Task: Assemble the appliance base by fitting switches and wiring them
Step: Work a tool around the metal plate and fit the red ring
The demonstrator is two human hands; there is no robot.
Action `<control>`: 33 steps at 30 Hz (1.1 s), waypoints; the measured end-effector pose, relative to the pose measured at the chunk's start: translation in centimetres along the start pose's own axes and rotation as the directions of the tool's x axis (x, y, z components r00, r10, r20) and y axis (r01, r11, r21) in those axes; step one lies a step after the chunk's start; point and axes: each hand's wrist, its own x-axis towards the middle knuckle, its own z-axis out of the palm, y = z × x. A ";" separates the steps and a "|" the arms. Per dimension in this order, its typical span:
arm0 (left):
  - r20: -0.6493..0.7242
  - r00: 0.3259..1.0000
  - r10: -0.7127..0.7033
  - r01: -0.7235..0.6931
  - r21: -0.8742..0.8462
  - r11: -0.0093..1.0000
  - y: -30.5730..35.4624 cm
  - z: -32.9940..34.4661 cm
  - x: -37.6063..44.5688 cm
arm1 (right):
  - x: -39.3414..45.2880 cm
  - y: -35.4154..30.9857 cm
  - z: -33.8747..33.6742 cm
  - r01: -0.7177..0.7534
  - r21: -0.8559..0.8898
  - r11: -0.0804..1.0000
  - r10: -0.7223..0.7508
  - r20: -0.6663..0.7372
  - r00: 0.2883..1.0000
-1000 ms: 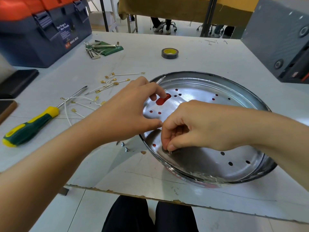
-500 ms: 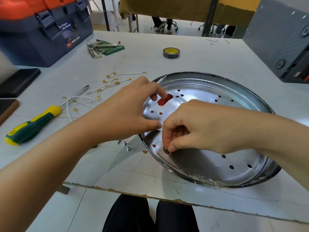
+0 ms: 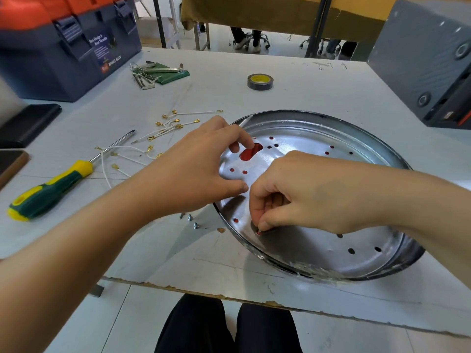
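Comparing with a second ago: little changed. Metal base point(image 3: 331, 200) stays at table's 4 o'clock; left hand point(image 3: 193, 169) steadies its 9 o'clock rim, fingers curled. Right hand point(image 3: 293, 194) still pinches a small fastener point(image 3: 259, 232) at 7 o'clock — seating continues.

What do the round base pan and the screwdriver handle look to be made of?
Base pan: looks like thin sheet metal, bright and polished, since it mirrors the hands and has punched holes. Screwdriver handle: probably moulded plastic, perhaps with rubbery green grip, matte yellow and green; its shaft looks like shiny steel.
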 end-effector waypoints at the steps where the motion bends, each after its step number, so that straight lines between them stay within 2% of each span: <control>1: 0.001 1.000 -0.001 0.001 0.001 1.000 0.0 0.0 0.0 | 0.1 0.0 0.0 0.002 -0.013 1.000 -0.002 0.006 1.000; 12: 0.013 1.000 -0.018 0.018 0.010 1.000 0.3 -0.1 0.2 | 0.6 -0.3 -0.3 -0.003 -0.096 0.995 0.010 0.072 0.997; 20: 0.006 1.000 -0.009 0.009 0.017 1.000 0.2 0.0 0.1 | 1.0 -0.4 -0.3 -0.022 -0.033 0.999 0.025 0.089 0.996; 33: -0.034 0.999 0.009 -0.009 0.016 1.000 0.0 0.2 0.1 | 0.1 0.1 0.3 0.014 0.074 0.997 -0.012 -0.024 1.000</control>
